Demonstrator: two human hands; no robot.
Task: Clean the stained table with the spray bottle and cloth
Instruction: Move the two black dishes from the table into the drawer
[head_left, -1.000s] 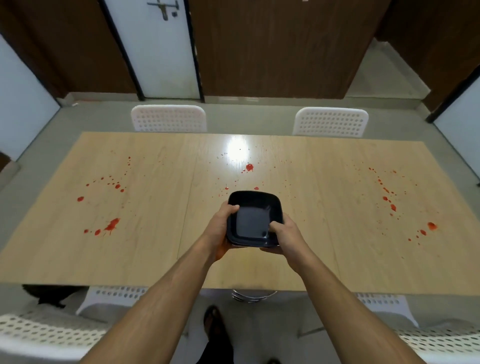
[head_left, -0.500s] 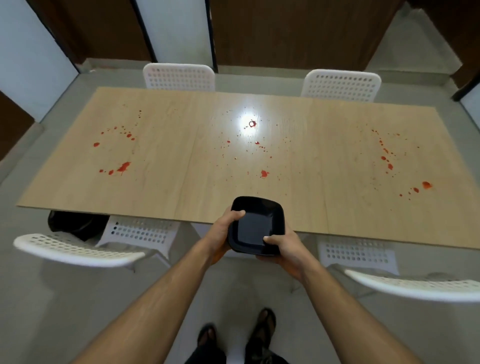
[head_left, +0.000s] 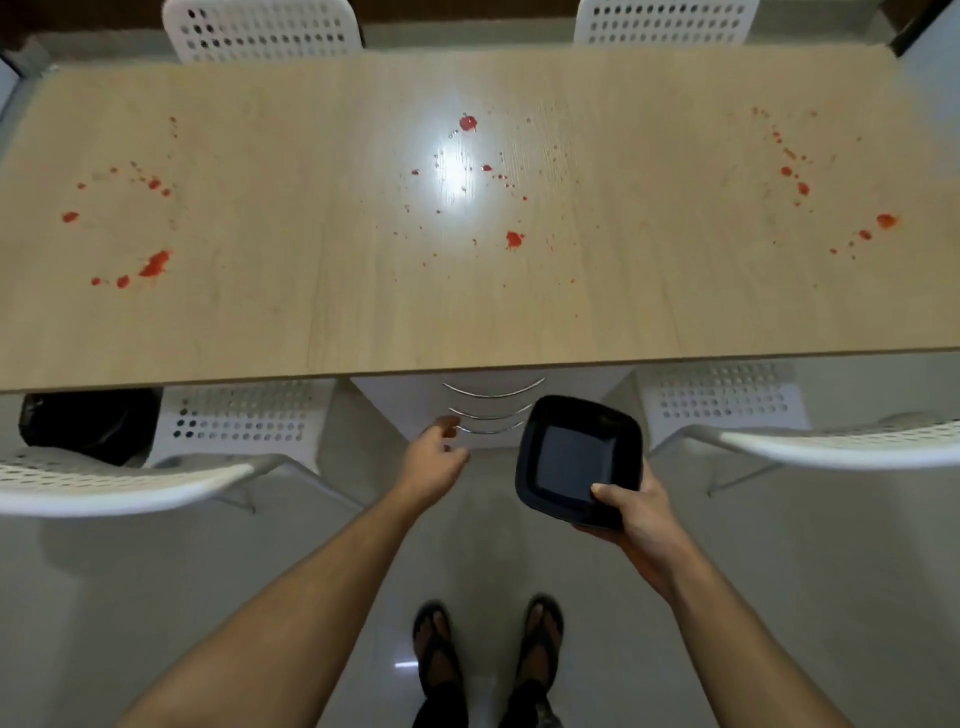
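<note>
The light wooden table (head_left: 311, 322) carries red stains in three patches: a left one (head_left: 153, 265), a middle one (head_left: 514, 239) and a right one (head_left: 885, 221). My right hand (head_left: 636, 512) grips a black square plate (head_left: 576, 457) by its near edge, below and in front of the table's front edge. My left hand (head_left: 434, 457) holds nothing; its fingers are loosely curled and reach toward the curved metal handles (head_left: 491, 410) of a white drawer unit under the table. No spray bottle or cloth is in view.
White perforated chairs stand at the front left (head_left: 119, 478), the front right (head_left: 841, 447) and along the far side (head_left: 260, 28). A black object (head_left: 85, 423) sits on the floor under the table's left part. My sandalled feet (head_left: 488, 649) stand on the grey floor.
I stepped back and carried the black plate off the table. My left hand let go of the plate and moved toward the drawer handles; my right hand alone holds it now.
</note>
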